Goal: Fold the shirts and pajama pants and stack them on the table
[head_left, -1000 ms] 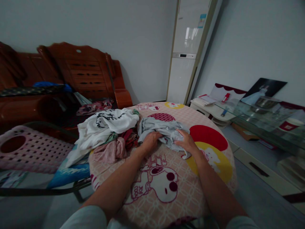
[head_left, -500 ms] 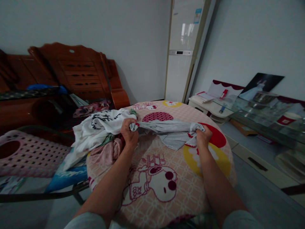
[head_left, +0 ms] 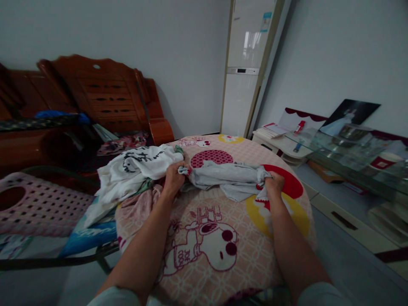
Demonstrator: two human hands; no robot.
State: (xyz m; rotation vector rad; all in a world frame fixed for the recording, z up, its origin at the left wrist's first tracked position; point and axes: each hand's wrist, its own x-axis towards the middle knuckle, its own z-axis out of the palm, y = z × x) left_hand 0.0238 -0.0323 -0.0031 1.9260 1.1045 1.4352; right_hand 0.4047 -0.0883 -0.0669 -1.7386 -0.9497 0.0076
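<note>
A light grey garment with red trim [head_left: 229, 176] stretches sideways between my two hands, low over the round table. Its left end is gripped in my left hand [head_left: 175, 178], fingers closed around the bunched cloth. My right hand [head_left: 273, 183] clasps the other end, where a red-edged corner hangs down. The garment's exact kind cannot be made out. Just left of my left hand lies a white shirt with black lettering [head_left: 140, 163], heaped over a pink cloth [head_left: 140, 208]. Underneath is a pink patterned tablecloth [head_left: 219, 272] with cartoon dogs.
A pink woven chair back [head_left: 47, 204] stands at the left, before a carved wooden sofa [head_left: 105, 97]. On the right, a glass-topped cabinet [head_left: 360, 159] holds a metal bowl and a paper cup. A tall white air conditioner [head_left: 240, 102] fills the corner.
The grey garment has slackened and spread a little fuller between my hands. Both hands have shifted slightly lower and keep their hold on its ends.
</note>
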